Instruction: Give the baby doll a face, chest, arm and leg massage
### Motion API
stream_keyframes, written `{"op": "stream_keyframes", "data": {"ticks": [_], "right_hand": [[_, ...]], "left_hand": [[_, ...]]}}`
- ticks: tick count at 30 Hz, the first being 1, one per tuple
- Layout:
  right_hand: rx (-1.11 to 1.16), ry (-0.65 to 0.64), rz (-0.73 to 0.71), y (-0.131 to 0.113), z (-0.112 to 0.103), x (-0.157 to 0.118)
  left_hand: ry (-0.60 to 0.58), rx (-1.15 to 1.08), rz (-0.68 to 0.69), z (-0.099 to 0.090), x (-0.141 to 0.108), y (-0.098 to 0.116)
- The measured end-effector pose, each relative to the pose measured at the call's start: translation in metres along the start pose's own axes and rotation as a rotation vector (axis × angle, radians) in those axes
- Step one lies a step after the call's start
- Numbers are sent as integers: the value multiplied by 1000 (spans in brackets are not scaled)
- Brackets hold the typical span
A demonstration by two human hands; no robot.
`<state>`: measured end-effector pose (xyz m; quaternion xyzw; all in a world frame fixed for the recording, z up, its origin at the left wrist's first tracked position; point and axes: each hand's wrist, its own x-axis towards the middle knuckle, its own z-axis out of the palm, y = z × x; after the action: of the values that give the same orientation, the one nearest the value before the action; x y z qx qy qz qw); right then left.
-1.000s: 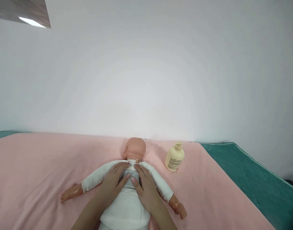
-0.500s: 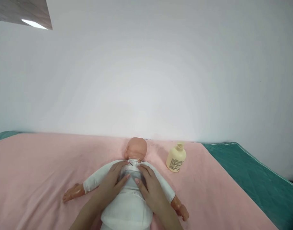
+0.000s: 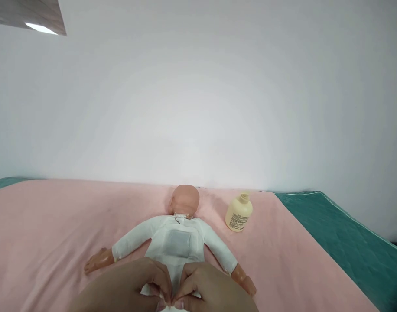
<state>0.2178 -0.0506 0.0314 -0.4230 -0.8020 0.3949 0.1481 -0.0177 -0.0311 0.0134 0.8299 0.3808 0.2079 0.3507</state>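
Note:
A baby doll (image 3: 185,201) with a white cloth body lies face down, head toward the wall and arms spread out to the sides. On its upper back is a grey rectangular patch (image 3: 178,242). My left hand (image 3: 149,281) is at the doll's lower back, thumb and fingers pinched together on the white cloth. Close beside it, my right hand (image 3: 198,286) pinches the cloth the same way, the fingertips of both hands nearly touching. The doll's legs are out of view or hidden by my hands.
A pale yellow pump bottle (image 3: 239,212) stands to the right of the doll's head. Pink cloth (image 3: 55,216) covers the surface, with a green covering (image 3: 341,242) showing at the right. A white wall (image 3: 198,108) rises behind.
Both hands have moved from the upper back down toward me to the lower back. Their fingers, spread flat before, are now pinched together, and the grey patch is uncovered.

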Motion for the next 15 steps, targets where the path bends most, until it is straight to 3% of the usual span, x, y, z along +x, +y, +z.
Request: {"op": "stream_keyframes", "data": {"ticks": [2,3,5,10,15], "right_hand": [[-13,-36,55,4,3,4],[-19,-61,83,5,4,6],[-16,-96,126,5,5,10],[-8,-90,198,1,6,14],[61,-45,77,7,5,13]], "left_hand": [[-284,-97,-76,-2,7,7],[-336,-120,-122,-3,9,10],[-318,-123,-185,-4,12,13],[-352,-118,-194,-2,15,14],[-278,-124,-201,-4,15,13]]}}
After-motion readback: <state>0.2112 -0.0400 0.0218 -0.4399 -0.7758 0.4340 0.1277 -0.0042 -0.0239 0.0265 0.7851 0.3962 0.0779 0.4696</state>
